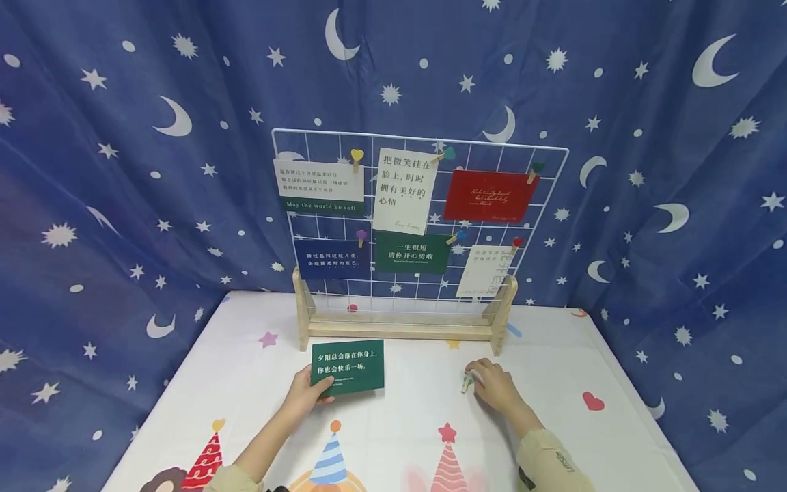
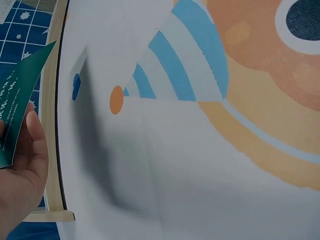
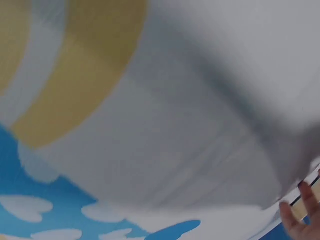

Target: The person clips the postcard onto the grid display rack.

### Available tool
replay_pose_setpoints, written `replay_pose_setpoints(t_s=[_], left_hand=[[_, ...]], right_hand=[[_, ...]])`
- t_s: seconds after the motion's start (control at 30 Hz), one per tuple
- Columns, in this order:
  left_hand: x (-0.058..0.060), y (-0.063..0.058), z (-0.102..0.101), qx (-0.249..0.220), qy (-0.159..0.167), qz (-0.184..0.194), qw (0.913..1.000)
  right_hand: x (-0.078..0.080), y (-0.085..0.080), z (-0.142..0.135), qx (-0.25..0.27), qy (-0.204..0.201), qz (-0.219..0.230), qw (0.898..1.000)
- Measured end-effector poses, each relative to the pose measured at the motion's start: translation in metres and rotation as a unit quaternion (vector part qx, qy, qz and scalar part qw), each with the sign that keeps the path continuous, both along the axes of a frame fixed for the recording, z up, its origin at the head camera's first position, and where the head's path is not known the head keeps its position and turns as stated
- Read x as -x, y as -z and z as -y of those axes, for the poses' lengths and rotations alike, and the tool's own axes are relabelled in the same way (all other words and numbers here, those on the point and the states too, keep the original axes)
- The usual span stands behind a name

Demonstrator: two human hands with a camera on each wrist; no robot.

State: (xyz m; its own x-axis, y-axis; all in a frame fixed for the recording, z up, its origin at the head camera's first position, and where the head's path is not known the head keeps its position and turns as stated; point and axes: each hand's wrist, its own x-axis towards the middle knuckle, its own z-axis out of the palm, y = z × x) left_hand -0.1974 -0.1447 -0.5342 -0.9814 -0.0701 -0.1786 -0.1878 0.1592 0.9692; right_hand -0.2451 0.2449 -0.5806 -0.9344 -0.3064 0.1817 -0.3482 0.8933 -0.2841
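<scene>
My left hand (image 1: 305, 391) holds a dark green card (image 1: 348, 367) with white writing above the table, thumb on its front and fingers behind. In the left wrist view the card (image 2: 25, 95) appears nearly edge-on. Further right, my right hand (image 1: 495, 388) pinches a small clothespin (image 1: 468, 382) low over the table; part of it is hidden by the fingers. Only fingertips (image 3: 306, 202) show at the lower right of the right wrist view, and the clothespin is not visible there. Behind both hands stands a white wire grid rack (image 1: 424, 305) on a wooden base.
Clipped to the grid are several cards, among them a red card (image 1: 492, 196) and a navy card (image 1: 333, 259), with heart-topped clothespins such as a yellow one (image 1: 356, 158). The wooden base (image 1: 399, 331) runs across the table's (image 1: 246, 355) back. A starry blue curtain (image 1: 154, 171) surrounds it.
</scene>
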Motion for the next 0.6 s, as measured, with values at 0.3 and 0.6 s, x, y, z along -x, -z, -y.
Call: replay_pose_setpoints(t_s=[0.3,0.6], left_hand=[[0.009,-0.002,-0.005,-0.003,0.006,0.003,1.0000],[0.016,-0.003,-0.016,-0.010,0.012,-0.004,0.9999]], right_hand=[[0.004,0.000,-0.003,0.011,-0.041,-0.009,0.999],[0.004,-0.001,-0.001,0.026,-0.013,0.004,1.000]])
